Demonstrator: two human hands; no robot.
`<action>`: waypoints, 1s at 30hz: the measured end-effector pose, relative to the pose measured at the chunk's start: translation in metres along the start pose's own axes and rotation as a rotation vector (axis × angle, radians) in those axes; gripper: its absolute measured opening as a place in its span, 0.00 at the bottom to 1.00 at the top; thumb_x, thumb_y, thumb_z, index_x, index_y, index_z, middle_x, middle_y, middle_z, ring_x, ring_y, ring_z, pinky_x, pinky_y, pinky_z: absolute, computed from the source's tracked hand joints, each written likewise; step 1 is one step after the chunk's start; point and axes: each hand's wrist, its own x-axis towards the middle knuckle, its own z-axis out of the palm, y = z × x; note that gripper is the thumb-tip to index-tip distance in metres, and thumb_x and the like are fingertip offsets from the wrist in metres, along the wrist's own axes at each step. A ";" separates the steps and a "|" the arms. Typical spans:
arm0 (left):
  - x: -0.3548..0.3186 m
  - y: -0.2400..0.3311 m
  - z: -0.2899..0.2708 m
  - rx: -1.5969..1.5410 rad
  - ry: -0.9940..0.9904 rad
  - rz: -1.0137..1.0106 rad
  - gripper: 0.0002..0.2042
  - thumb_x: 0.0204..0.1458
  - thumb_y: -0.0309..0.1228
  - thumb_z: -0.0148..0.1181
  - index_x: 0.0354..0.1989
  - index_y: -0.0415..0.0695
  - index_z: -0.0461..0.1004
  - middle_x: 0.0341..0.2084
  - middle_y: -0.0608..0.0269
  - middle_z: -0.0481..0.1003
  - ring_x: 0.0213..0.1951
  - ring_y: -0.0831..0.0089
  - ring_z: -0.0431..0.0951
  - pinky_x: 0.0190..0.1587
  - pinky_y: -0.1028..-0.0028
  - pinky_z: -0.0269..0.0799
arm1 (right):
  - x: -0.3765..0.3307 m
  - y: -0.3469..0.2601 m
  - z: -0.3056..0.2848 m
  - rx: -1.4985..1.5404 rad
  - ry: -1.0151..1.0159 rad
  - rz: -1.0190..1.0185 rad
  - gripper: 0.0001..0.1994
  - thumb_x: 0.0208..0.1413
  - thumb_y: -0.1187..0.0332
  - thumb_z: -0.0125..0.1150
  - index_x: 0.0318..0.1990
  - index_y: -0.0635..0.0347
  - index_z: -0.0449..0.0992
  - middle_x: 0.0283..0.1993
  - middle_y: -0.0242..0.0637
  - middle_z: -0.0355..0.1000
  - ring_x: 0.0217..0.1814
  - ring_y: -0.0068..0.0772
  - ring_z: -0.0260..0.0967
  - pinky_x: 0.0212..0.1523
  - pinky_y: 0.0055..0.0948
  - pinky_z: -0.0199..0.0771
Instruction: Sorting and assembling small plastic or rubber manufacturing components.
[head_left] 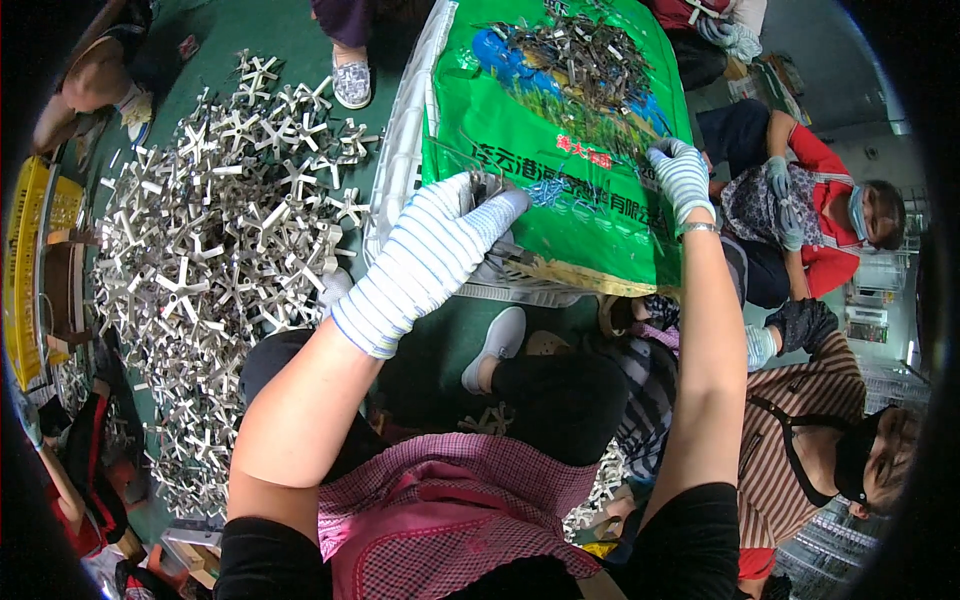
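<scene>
A green printed plastic sack [600, 235] lies flat over a white plastic crate [400, 140] in front of me. On its far part rests a heap of small dark metal pieces [590, 60]. My left hand [425, 250], in a white glove with blue stripes, is closed at the sack's near left corner, around greyish metal-looking pieces [487, 187] that its fingers partly hide. Just right of its fingertips lies a small cluster of thin bluish pieces [560, 190]. My right hand [683, 178], gloved alike, has its fingers curled at the sack's right edge; whatever they pinch is hidden.
A large pile of white five-armed parts [240, 220] covers the floor at left. Beyond it stands a yellow basket [30, 260]. Co-workers sit close by on the right, one in a red top [830, 150], one in a striped shirt [800, 430]. A shoe [352, 82] shows beyond the crate.
</scene>
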 end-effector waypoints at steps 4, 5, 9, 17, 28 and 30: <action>-0.001 0.002 -0.001 -0.003 -0.010 0.010 0.13 0.54 0.30 0.55 0.46 0.38 0.71 0.36 0.65 0.75 0.37 0.78 0.72 0.43 0.77 0.68 | 0.008 -0.009 -0.002 -0.070 -0.052 -0.035 0.13 0.46 0.57 0.61 0.37 0.53 0.80 0.36 0.45 0.76 0.41 0.44 0.74 0.44 0.36 0.72; -0.001 0.004 -0.002 -0.002 -0.005 0.009 0.13 0.54 0.30 0.55 0.46 0.38 0.71 0.36 0.65 0.75 0.37 0.78 0.72 0.43 0.77 0.68 | 0.008 -0.016 -0.004 -0.112 -0.111 -0.038 0.13 0.46 0.57 0.61 0.37 0.53 0.80 0.36 0.45 0.76 0.41 0.44 0.74 0.45 0.36 0.72; 0.000 0.009 -0.005 0.023 0.024 0.022 0.15 0.54 0.30 0.55 0.49 0.40 0.68 0.34 0.67 0.74 0.33 0.80 0.71 0.37 0.78 0.68 | -0.002 -0.038 -0.017 -0.131 0.061 0.010 0.14 0.45 0.59 0.63 0.37 0.55 0.80 0.37 0.48 0.76 0.42 0.46 0.74 0.45 0.37 0.71; -0.003 0.011 -0.009 -0.114 0.071 -0.034 0.15 0.54 0.31 0.55 0.49 0.41 0.67 0.29 0.68 0.72 0.28 0.83 0.70 0.31 0.81 0.68 | -0.104 -0.090 -0.008 0.687 0.057 -0.145 0.11 0.50 0.66 0.63 0.37 0.64 0.79 0.33 0.37 0.77 0.34 0.22 0.70 0.40 0.25 0.70; -0.006 0.005 -0.007 -0.304 -0.021 -0.080 0.14 0.57 0.33 0.54 0.48 0.39 0.71 0.29 0.64 0.76 0.28 0.80 0.73 0.31 0.81 0.70 | -0.155 -0.080 0.020 0.339 -0.009 -0.083 0.11 0.48 0.65 0.63 0.37 0.60 0.79 0.33 0.40 0.76 0.34 0.32 0.73 0.40 0.29 0.72; -0.007 0.007 -0.008 -0.275 -0.046 -0.037 0.13 0.57 0.32 0.54 0.48 0.38 0.71 0.32 0.59 0.78 0.30 0.78 0.76 0.33 0.81 0.71 | -0.154 -0.088 0.025 0.285 0.010 -0.144 0.11 0.48 0.64 0.62 0.37 0.57 0.79 0.35 0.42 0.76 0.37 0.37 0.74 0.42 0.32 0.72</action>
